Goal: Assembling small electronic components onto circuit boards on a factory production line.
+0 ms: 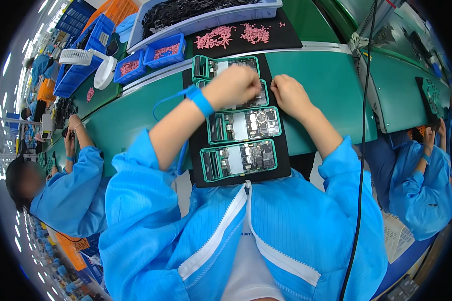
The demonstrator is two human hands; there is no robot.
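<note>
Circuit-board unit (251, 104), second from the far end of its row, lies under my left hand (233, 86). Left grip: fingers bunched, downturned; I cannot tell whether they are clamped on anything. Right hand (290, 95): fingers curled beside the unit's right end, contents likewise not determinable. Recommended handling, in my judgement: light fingertip contact, wrist raised, the right hand steadying the frame's rim rather than the bare components. Frame: rigid-looking green, rectangular, with rounded corners. The third unit (261, 124) and nearest unit (258, 156) show dark boards beside smooth pale-grey panels. Beneath: matte black mat (283, 150), running inward from the near edge of the green bench (331, 75). Beyond the metal rail (316, 48): small, irregular pink pieces (213, 38), heaped loose.
</note>
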